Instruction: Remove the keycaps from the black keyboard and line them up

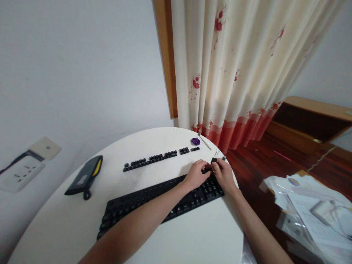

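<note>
A black keyboard (145,194) lies across the white round table, partly covered by my forearms. At its far right corner, my right hand (223,174) is closed around a small black-handled tool with thin wire prongs, which looks like a keycap puller (213,160). The prongs point away from me. My left hand (196,175) is close beside it, fingers curled in over the keyboard's upper right edge. Whatever its fingertips grip is hidden. Beyond the keyboard, loose black keycaps (156,158) are laid out in rows. Several bare key positions show along the keyboard's far edge.
A purple crumpled lump (195,141) and a thin brush (205,142) lie at the table's far edge. On the left sits a dark case with a yellow stripe (85,175). Right of the table, papers and plastic bags (310,205) are piled low, near a wooden cabinet (310,117).
</note>
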`<state>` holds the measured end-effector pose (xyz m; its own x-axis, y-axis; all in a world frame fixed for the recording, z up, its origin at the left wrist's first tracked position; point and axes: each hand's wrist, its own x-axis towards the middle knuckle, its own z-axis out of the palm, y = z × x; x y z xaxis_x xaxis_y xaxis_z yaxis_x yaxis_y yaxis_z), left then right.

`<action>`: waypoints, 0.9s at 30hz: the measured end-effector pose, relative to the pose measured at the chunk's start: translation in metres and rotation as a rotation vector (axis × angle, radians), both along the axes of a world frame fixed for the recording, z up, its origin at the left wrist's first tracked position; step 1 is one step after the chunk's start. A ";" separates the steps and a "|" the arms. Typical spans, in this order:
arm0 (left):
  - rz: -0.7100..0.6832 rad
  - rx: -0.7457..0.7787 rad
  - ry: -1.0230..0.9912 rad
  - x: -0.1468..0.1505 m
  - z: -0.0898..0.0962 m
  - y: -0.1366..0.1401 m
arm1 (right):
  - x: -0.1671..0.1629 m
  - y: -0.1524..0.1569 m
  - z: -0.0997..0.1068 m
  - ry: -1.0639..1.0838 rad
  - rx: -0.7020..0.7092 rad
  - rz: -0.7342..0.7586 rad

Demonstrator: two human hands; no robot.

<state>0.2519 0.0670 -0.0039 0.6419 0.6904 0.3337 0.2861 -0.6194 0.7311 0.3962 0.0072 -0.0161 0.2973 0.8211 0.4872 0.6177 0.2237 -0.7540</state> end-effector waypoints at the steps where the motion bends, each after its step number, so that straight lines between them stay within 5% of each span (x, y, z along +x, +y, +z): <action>1: 0.006 0.004 -0.012 0.000 0.001 -0.001 | -0.001 0.000 0.000 0.011 0.003 -0.012; 7: 0.033 0.116 0.040 -0.003 0.006 -0.010 | -0.003 0.000 0.000 0.045 -0.056 -0.020; 15: 0.026 0.414 0.347 -0.003 0.016 -0.022 | 0.000 0.000 -0.002 -0.090 -0.018 -0.072; 27: -0.011 0.409 0.282 -0.006 0.026 -0.027 | 0.001 0.002 -0.004 -0.002 0.008 -0.045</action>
<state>0.2456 0.0400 0.0225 0.7526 0.5323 0.3877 0.4300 -0.8431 0.3229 0.3970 0.0090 -0.0201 0.3326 0.8032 0.4942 0.6286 0.2019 -0.7511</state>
